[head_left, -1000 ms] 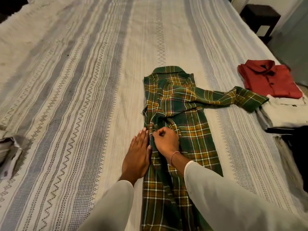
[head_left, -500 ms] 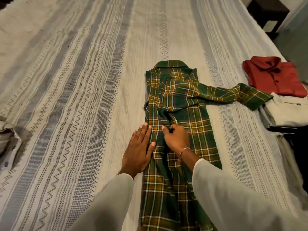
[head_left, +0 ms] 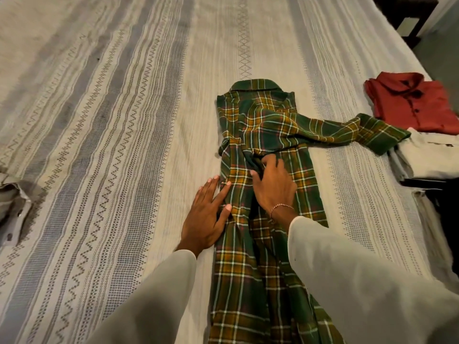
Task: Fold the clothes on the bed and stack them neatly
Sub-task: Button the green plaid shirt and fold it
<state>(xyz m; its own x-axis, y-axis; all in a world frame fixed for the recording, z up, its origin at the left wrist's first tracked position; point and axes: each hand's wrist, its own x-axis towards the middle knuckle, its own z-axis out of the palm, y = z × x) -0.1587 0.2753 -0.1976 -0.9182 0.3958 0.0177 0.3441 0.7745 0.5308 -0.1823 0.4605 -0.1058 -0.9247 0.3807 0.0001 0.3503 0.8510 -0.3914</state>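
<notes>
A green and yellow plaid shirt (head_left: 263, 125) lies lengthwise on the bed, collar at the far end, both sides folded inward. One sleeve (head_left: 352, 131) stretches out to the right across the bedspread. My left hand (head_left: 207, 214) lies flat with straight fingers, pressing the shirt's left edge. My right hand (head_left: 272, 184) rests on the middle of the shirt, its fingertips dug into a bunched fold of fabric just below the sleeve.
At the right edge of the striped white bedspread (head_left: 124, 120) sit a folded red shirt (head_left: 412, 105), a folded white garment (head_left: 432, 157) and a dark item (head_left: 449, 199). A grey crumpled garment (head_left: 12, 207) lies at the left edge. A dark stool (head_left: 407, 11) stands beyond the bed.
My right hand slid forward up the shirt from a closed pinch near the left hand to the bunched fold under the sleeve. My left hand stayed flat at the shirt's left edge.
</notes>
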